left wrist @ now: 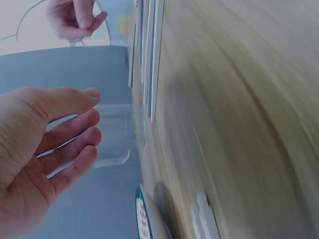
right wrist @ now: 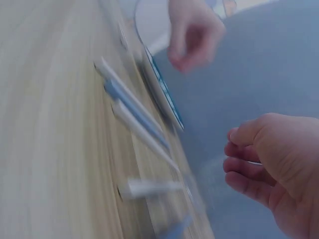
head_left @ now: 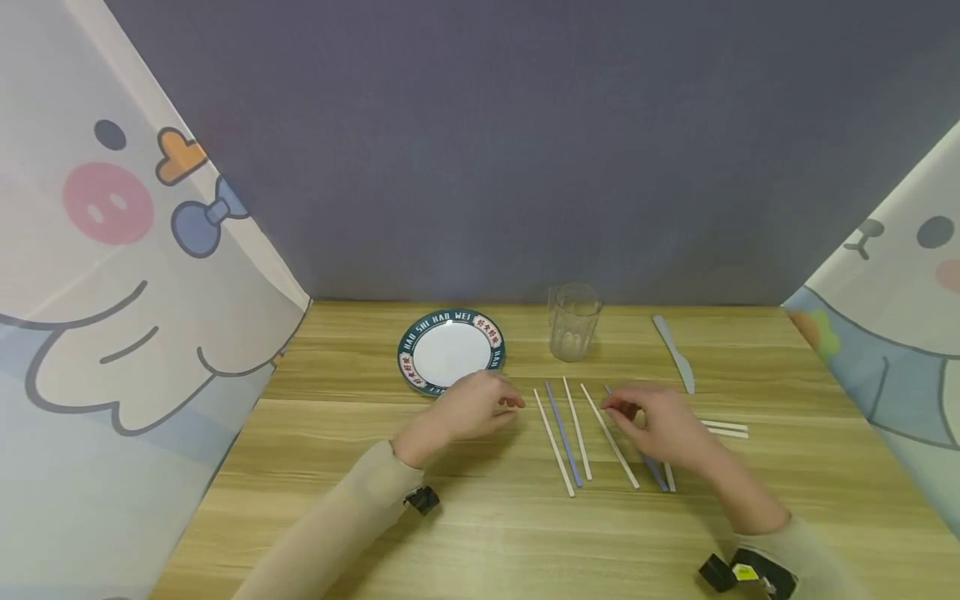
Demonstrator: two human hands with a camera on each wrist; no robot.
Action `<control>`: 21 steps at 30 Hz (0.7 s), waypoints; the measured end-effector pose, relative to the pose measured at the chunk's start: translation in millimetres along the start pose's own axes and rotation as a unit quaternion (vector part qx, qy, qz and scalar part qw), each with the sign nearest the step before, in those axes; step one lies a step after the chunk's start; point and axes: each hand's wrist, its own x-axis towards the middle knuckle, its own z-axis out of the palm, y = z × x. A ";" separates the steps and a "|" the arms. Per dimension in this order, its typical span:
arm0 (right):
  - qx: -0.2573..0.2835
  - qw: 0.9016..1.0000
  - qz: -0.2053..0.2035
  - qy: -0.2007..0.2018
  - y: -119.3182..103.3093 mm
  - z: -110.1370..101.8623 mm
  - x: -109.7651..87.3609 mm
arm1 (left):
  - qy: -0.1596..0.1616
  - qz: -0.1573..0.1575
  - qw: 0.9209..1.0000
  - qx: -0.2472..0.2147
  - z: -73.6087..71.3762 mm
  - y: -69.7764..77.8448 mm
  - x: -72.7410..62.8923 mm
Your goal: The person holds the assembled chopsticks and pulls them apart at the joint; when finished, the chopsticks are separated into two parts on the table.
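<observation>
My left hand [head_left: 474,406] hovers beside the plate, fingers loosely bent, holding nothing. My right hand [head_left: 660,421] is over the right part of a row of thin straw-like sticks, its thumb and fingertips close together with nothing visible between them. On the left of the row lie a white stick [head_left: 555,446], a blue stick [head_left: 564,435] and another white stick [head_left: 577,429]. A slanted white stick [head_left: 609,437] runs close to the right fingertips. Below the right hand, a second blue stick [head_left: 654,473] and a white stick [head_left: 670,477] are partly hidden.
A green-rimmed plate [head_left: 451,316] sits behind my left hand. Further back stands a clear glass mug [head_left: 575,333]. A pale knife [head_left: 678,358] lies at the back right, with white sticks [head_left: 726,428] nearer me. Two white sticks [left wrist: 205,219] show near the plate in the left wrist view.
</observation>
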 end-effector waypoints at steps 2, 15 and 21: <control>0.012 1.000 -0.003 -0.010 -7.7 6.6 6.4 | -0.005 0.004 1.000 0.005 3.3 3.1 7.0; 0.048 0.997 -0.007 -0.064 -37.8 36.4 21.5 | -0.029 0.004 0.999 0.018 27.6 3.2 26.0; 0.068 0.993 0.024 -0.094 -45.4 43.4 21.7 | -0.037 0.005 0.999 0.023 36.1 0.4 28.5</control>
